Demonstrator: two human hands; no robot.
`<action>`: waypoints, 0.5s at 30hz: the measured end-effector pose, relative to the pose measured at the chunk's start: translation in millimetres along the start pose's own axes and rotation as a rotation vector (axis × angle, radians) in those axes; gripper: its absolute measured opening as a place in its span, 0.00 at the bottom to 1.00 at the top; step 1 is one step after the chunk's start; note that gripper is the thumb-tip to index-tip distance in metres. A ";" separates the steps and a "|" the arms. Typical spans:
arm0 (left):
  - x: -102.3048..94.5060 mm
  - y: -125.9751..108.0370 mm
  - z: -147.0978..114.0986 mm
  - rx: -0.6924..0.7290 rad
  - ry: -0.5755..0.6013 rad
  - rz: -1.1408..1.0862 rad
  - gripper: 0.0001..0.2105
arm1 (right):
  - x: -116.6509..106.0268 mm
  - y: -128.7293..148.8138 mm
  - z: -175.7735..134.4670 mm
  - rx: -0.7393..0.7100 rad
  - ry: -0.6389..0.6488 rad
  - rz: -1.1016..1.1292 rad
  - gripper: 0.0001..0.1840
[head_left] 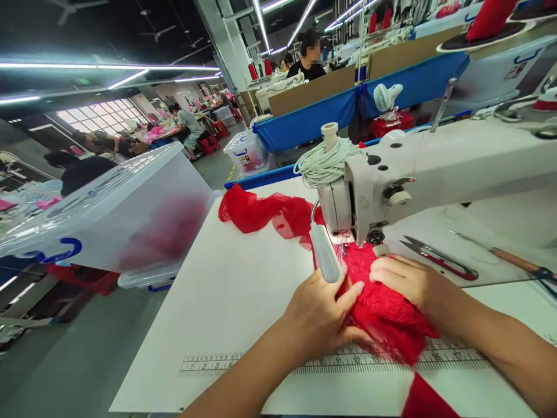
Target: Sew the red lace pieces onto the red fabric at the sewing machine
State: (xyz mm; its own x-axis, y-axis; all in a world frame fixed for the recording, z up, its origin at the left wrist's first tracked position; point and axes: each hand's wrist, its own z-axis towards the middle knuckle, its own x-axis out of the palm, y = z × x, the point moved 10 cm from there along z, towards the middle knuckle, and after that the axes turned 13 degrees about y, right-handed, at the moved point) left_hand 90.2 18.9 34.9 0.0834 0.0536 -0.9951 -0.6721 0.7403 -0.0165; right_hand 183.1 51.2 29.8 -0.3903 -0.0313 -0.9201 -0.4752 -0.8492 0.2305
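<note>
Red lace fabric (383,307) lies bunched under the needle area of a white sewing machine (435,168). My left hand (319,307) grips its left side, thumb on top, with some fingertips hidden in the folds. On the right side of the lace, close to the machine head, my right hand (404,281) is closed on the cloth with bent fingers. The presser foot (343,248) stands just beyond both hands. A white paddle-shaped piece (326,255) on a bent metal stem hangs over my left fingers. Sheer red fabric (265,212) trails behind the needle to the left.
Thread snips (439,258) and a wooden-handled pointed tool (513,258) lie right of the machine head. A printed ruler (204,366) crosses the white table (243,302). Clear plastic bins (165,191) stand left. A person (308,58) sits beyond a blue cloth trough (313,122).
</note>
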 end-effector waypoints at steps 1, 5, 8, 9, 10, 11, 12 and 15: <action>0.1 0.9 0.5 -0.009 0.015 0.001 0.38 | -0.1 1.1 0.7 -0.006 0.002 0.018 0.15; -1.5 4.2 0.9 -0.008 0.032 0.005 0.38 | 4.1 2.0 -0.1 -0.021 0.029 0.063 0.14; -2.4 5.3 -1.0 0.002 0.025 0.006 0.36 | 5.7 0.9 -0.5 -0.009 0.040 0.051 0.14; -2.6 5.5 -1.7 0.002 0.021 0.008 0.36 | 5.7 0.4 -0.2 -0.001 0.043 0.043 0.14; -2.8 5.5 -2.3 0.003 0.018 0.012 0.35 | 5.0 0.2 0.1 0.005 0.043 0.037 0.14; -3.0 5.3 -2.8 0.004 0.013 0.015 0.35 | 3.9 0.2 0.5 0.008 0.040 0.032 0.14; -3.3 5.1 -3.1 0.005 0.010 0.019 0.35 | 3.3 0.2 1.0 0.012 0.042 0.031 0.14; -2.8 3.9 -2.5 0.008 0.016 0.027 0.34 | 2.3 1.0 2.1 0.005 0.048 0.033 0.13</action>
State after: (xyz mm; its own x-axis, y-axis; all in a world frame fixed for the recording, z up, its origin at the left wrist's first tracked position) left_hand 85.6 20.0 37.4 0.0534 0.0627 -0.9966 -0.6683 0.7438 0.0110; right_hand 180.1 51.3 28.6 -0.3675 -0.0848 -0.9261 -0.4668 -0.8445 0.2626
